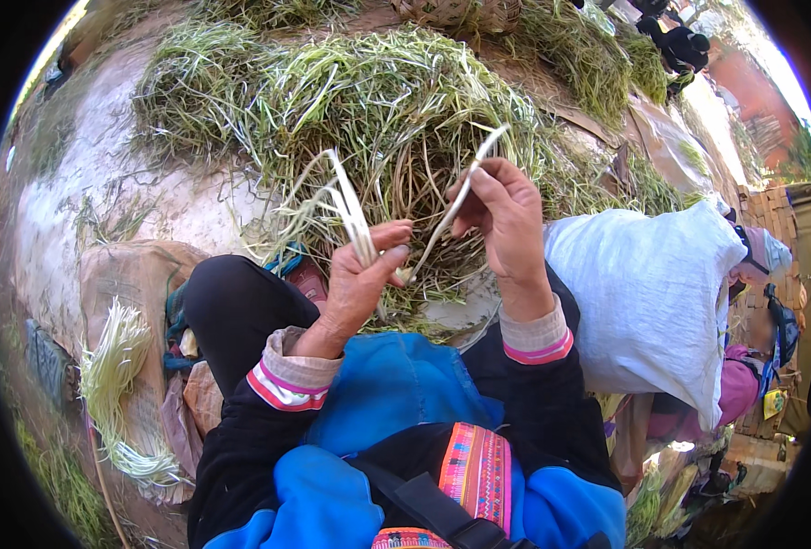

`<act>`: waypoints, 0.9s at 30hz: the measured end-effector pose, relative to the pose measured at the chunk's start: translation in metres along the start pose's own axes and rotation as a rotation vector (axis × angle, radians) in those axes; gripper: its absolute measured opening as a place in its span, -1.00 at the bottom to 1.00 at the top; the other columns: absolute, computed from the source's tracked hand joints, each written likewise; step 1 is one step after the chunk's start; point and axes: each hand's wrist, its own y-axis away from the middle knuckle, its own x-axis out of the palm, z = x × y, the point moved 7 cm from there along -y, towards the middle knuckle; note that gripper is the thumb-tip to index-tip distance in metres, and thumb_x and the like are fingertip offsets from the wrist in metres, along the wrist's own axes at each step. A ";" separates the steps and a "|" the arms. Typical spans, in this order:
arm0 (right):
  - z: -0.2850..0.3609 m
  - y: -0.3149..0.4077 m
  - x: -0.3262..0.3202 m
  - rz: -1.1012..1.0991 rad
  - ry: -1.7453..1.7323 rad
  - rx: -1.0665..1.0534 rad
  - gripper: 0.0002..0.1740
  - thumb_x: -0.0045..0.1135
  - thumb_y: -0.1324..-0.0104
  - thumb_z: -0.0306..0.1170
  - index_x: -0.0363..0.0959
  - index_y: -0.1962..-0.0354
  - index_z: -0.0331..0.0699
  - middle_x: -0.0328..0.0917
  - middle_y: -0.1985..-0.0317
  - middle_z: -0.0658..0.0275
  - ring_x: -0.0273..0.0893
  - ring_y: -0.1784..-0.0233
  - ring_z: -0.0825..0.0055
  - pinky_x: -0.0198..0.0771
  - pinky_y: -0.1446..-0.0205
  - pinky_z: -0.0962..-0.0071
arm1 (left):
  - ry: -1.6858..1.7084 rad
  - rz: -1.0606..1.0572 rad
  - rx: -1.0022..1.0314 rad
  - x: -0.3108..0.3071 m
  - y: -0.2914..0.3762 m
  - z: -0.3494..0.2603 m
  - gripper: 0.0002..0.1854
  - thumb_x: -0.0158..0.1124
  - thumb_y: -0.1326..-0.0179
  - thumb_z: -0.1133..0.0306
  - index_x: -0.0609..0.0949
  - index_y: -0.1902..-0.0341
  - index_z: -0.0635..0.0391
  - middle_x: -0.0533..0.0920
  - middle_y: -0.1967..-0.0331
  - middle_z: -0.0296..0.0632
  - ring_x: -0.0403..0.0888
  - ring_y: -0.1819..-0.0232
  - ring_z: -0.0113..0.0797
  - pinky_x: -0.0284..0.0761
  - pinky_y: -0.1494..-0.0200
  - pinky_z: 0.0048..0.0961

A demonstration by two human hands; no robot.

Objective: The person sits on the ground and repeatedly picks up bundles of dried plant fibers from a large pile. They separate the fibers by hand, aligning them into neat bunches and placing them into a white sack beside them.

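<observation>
My left hand [364,274] is closed around a small bunch of pale plant stalks [352,209], whose tips bend over to the left. A single whitish stalk [460,195] is pinched between the thumb and fingers of my right hand [505,216]. Its lower end reaches down close to my left fingertips; whether it touches them I cannot tell. Directly beyond both hands spreads a large heap of green and straw-coloured stalks [350,96]. Loose stalks lie on the ground below my hands, between my knees.
A pale bundle of stalks [114,370] rests on a sack [138,274] at my left. A full white woven sack [645,302] stands against my right side, with people beyond it. A woven basket [460,14] and another stalk heap [584,62] lie farther off.
</observation>
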 end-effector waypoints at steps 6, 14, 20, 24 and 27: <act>-0.003 -0.029 0.039 0.111 0.129 0.030 -0.84 -0.02 -0.28 -0.39 0.39 0.32 -0.35 0.54 0.51 0.24 0.46 0.63 0.64 0.36 0.69 0.72 | 0.096 0.216 -0.129 0.014 0.009 0.000 -0.76 0.10 -0.23 0.39 0.54 0.10 0.29 0.61 0.26 -0.09 0.62 0.27 -0.34 0.56 0.44 -0.55; -0.030 -0.017 0.042 0.378 0.206 0.092 -0.58 0.01 -0.26 -0.12 0.37 0.17 -0.33 0.53 0.28 0.27 0.51 0.22 0.56 0.41 0.12 0.57 | 0.505 0.062 -0.215 -0.002 0.008 -0.008 -0.71 0.06 -0.25 0.33 0.44 0.03 0.26 0.60 0.29 -0.05 0.62 0.20 -0.15 0.58 0.53 -0.54; -0.084 0.050 0.028 0.236 -0.159 0.224 -0.59 0.15 -0.13 -0.33 0.28 0.11 -0.33 0.46 0.29 0.26 0.43 0.31 0.59 0.37 0.22 0.59 | 0.495 -0.030 -0.158 -0.010 0.008 -0.017 -0.72 0.11 -0.21 0.37 0.48 0.06 0.26 0.58 0.16 -0.03 0.62 0.29 -0.31 0.50 0.59 -0.65; -0.091 0.061 0.030 0.118 -0.008 0.219 -0.84 0.08 -0.18 -0.47 0.36 0.28 -0.33 0.46 0.54 0.36 0.34 0.61 0.74 0.26 0.53 0.76 | 0.382 -0.008 -0.173 -0.010 0.009 -0.022 -0.67 0.15 -0.18 0.39 0.48 0.00 0.28 0.57 0.16 -0.02 0.56 0.47 -0.49 0.41 0.62 -0.72; -0.085 0.064 0.031 0.016 -0.103 0.215 -0.95 0.01 -0.24 -0.49 0.37 0.39 -0.31 0.42 0.62 0.40 0.28 0.72 0.77 0.16 0.65 0.80 | 0.423 -0.018 -0.133 -0.009 0.009 -0.027 -0.75 0.16 -0.18 0.39 0.51 0.09 0.23 0.57 0.17 -0.05 0.60 0.36 -0.38 0.47 0.59 -0.66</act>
